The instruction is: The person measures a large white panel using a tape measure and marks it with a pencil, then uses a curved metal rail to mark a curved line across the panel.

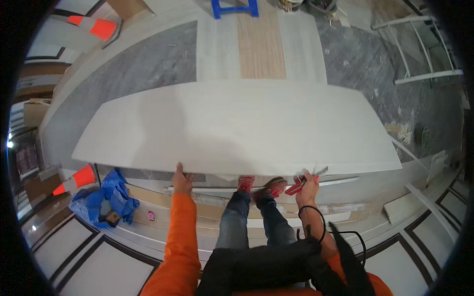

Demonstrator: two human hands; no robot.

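Observation:
A large white panel [237,123] lies in front of me, its long near edge running across my feet. My left hand [182,181] grips that edge left of the middle, the index finger on top and the other fingers partly hidden. Farther right, my right hand [308,190] is closed around a red utility knife [295,188]. The knife's silver blade end sticks out past my fingers, beside the panel's near edge. I cannot make out whether the blade touches the panel.
Long pale strips [212,198] lie around my red shoes. To the left are a blue bag [118,197] and an orange cone [76,180]. Another cone [101,28] stands far left. Beyond the panel are a blue stool [236,9] and a white metal frame [427,76].

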